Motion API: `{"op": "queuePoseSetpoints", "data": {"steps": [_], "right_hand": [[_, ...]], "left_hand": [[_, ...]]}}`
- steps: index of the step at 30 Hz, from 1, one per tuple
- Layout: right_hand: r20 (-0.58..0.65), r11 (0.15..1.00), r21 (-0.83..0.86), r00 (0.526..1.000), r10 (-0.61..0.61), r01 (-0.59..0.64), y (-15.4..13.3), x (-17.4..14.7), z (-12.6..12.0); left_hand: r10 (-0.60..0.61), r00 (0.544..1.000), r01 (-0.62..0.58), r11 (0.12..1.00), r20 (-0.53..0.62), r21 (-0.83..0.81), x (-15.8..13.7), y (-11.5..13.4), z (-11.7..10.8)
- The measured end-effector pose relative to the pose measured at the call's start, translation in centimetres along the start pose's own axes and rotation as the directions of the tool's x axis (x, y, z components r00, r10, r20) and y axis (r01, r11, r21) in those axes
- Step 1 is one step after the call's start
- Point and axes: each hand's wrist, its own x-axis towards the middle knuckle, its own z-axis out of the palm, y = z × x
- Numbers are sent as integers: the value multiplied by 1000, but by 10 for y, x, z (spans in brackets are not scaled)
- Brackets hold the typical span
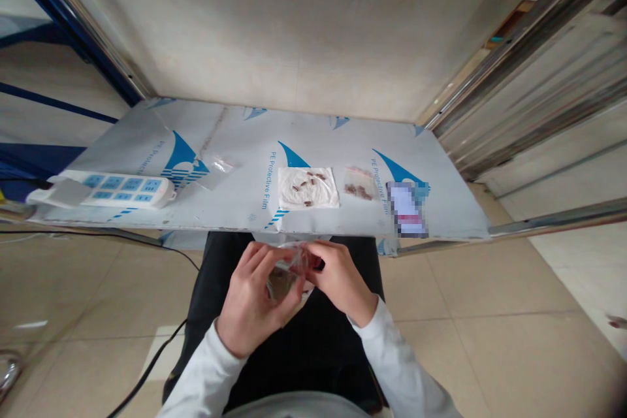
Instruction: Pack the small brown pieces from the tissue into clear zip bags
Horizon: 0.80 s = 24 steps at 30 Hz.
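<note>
Above my lap, just in front of the table edge, my left hand point(264, 290) pinches a clear plastic bag point(298, 260) with a reddish strip near its top. The fingers of my right hand point(337, 274) are closed on the same bag from the other side. What the bag contains is hard to make out. On the table beyond lies a white square pad point(308, 199) with several small brown pieces point(307, 183) scattered over it. Right of the pad is a small clear bag point(359, 184) with more brown pieces inside.
A phone with a blurred screen point(407, 210) lies at the table's right front edge. A white power strip point(132, 189) with a plug sits at the left. Another clear bag point(223, 164) lies behind it. Film-covered tabletop point(323, 144) meets a panel at the back.
</note>
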Motion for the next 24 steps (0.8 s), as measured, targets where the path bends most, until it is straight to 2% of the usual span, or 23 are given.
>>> {"op": "queuePoseSetpoints", "data": {"steps": [2,4,6,9,11,12,13,14,15,17,20,24], "right_hand": [[35,998,-58,999,22,-20,-6,0,-5],[87,995,-99,996,27,-18,-15,0,-9],[145,996,-88,989,2,11,-21,2,-14],[179,997,48,981,-71,64,-11,19,-24],[57,995,83,997,-56,51,12,43,-30],[-71,999,47,997,-19,22,27,59,-33],[-193,996,-66,980,51,-65,43,76,-34],[-264,962,-208,957,121,-179,59,93,-34],[-300,942,-249,943,144,-223,73,110,-33],[-318,912,-314,934,162,-265,96,137,-28],[-311,893,-356,936,166,-276,111,159,-19],[-314,877,-386,935,167,-286,97,157,-17]], "left_hand": [[142,988,-148,983,61,110,7,-3,-1],[201,970,-220,965,139,142,13,-6,3],[193,967,-214,970,166,119,18,-10,11],[83,995,-86,994,50,65,21,-17,24],[-11,998,13,1000,-57,28,20,-23,30],[-46,995,47,999,-93,13,19,-26,33],[-66,992,67,998,-111,7,17,-28,35],[-74,991,75,997,-116,8,15,-31,37],[-77,991,79,997,-112,13,13,-32,38],[-96,989,99,995,-117,17,8,-35,41],[-167,977,165,986,-132,-29,3,-36,44],[-232,965,217,969,-122,-120,7,-38,44]]}}
